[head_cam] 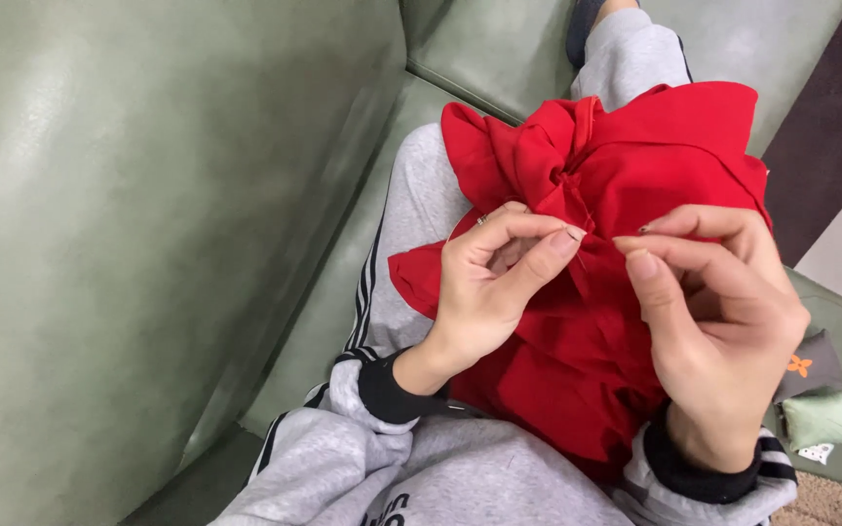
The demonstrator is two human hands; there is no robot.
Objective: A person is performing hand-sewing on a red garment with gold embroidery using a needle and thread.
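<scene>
Left hand (487,292): fingers pinched on the red cloth (626,175).
Right hand (723,312): just beside, fingertips pinched together at the cloth.

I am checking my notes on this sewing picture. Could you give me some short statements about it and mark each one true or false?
1. The red fabric lies on the person's lap. True.
2. The left hand rests flat on the green sofa. False: it pinches the red fabric.
3. The right hand has its fingertips pinched together close to the left hand. True.
4. The person wears blue jeans. False: grey trousers with dark side stripes.
5. Small cushions lie on the sofa beside the right hand. True.
</scene>
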